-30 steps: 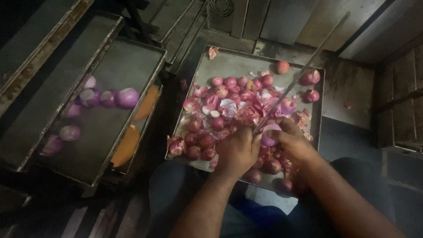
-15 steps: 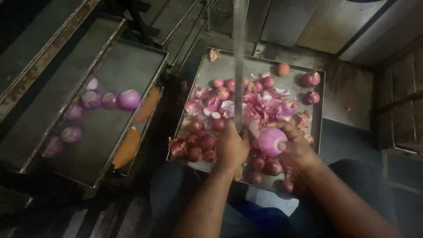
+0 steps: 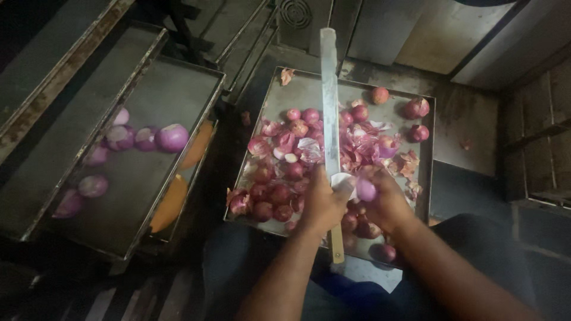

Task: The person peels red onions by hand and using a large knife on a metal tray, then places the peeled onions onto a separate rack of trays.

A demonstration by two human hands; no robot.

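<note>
My left hand [image 3: 321,205] is shut on a long knife [image 3: 329,101]. Its blade points straight away from me over the tray, and the wooden handle end sticks out below my fist. My right hand [image 3: 385,202] holds a peeled purple onion [image 3: 365,189] against the blade near the handle. Both hands hover over the near edge of a steel tray [image 3: 309,89] that holds several unpeeled red onions [image 3: 279,196] and loose skins [image 3: 357,139].
A second steel tray [image 3: 160,95] to the left holds several peeled onions [image 3: 172,137], with something orange [image 3: 169,205] underneath it. Further metal trays lie at the far left. Wooden boards and a crate stand to the right. My knees are below the tray.
The knife has swung from a slant toward the right to pointing straight away. The onion in my right hand has moved in against the blade, and my fingers hide more of it.
</note>
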